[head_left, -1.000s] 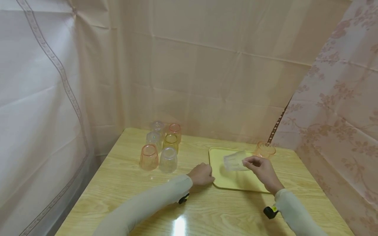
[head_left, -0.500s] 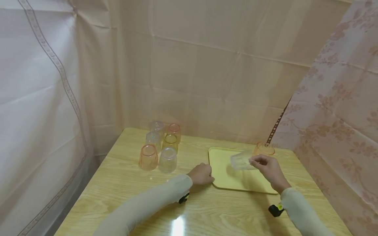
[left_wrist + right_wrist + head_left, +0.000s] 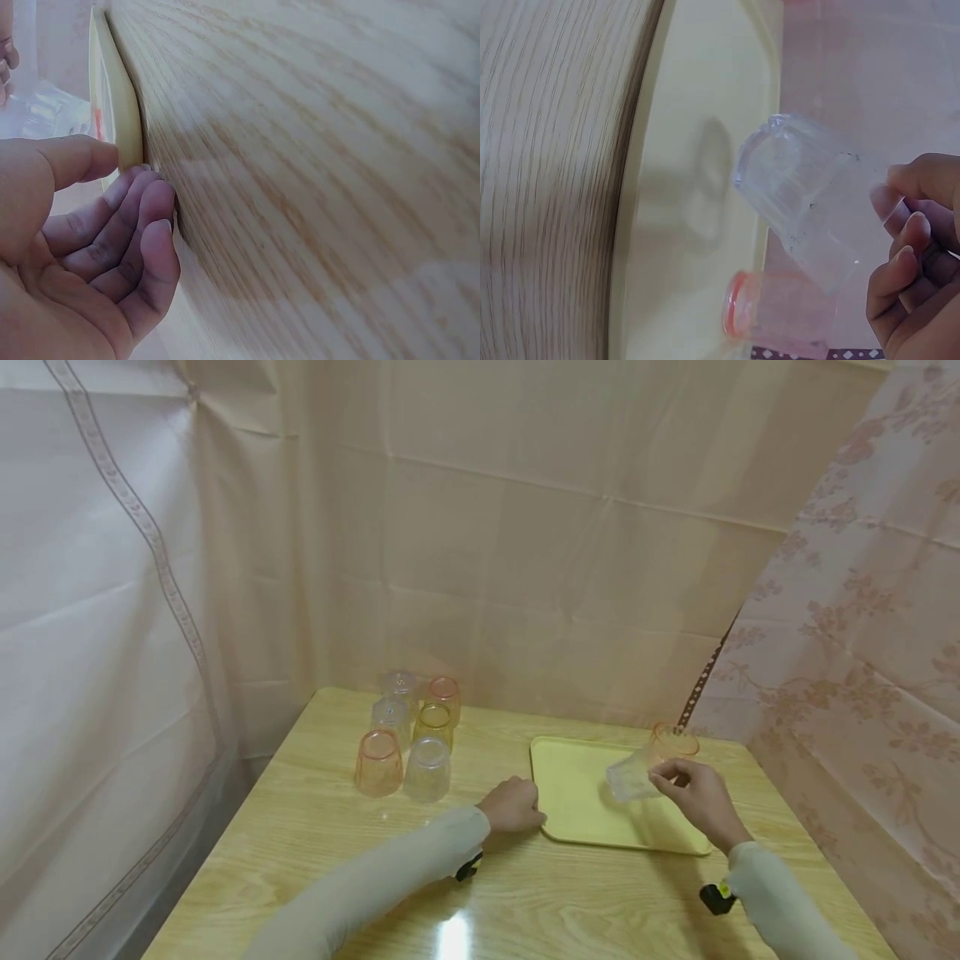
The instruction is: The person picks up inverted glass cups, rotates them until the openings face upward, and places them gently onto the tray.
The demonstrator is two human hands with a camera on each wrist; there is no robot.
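My right hand [image 3: 699, 797] pinches the rim of a clear plastic cup [image 3: 628, 778] between thumb and fingers. The cup is tilted over a yellow tray [image 3: 566, 777], its base pointing left and down, and casts a shadow there. In the right wrist view, the clear cup [image 3: 799, 191] hangs apart from the tray surface. My left hand [image 3: 512, 804] grips the tray's near left corner; the left wrist view has the thumb on the rim [image 3: 129, 124] and the fingers curled against its side. An orange cup [image 3: 675, 742] stands mouth up at the tray's far right corner, its lower part partly hidden.
At the left of the wooden table [image 3: 480, 893] several cups stand upside down in two columns, among them an orange cup [image 3: 378, 766], a clear cup [image 3: 427, 772], a yellow cup [image 3: 434, 724] and a red cup [image 3: 444, 695]. Cloth curtains [image 3: 495, 543] hang behind and at both sides.
My right hand has moved right with the clear cup, toward the orange cup at the tray's far right corner. The left hand has kept its hold on the tray corner.
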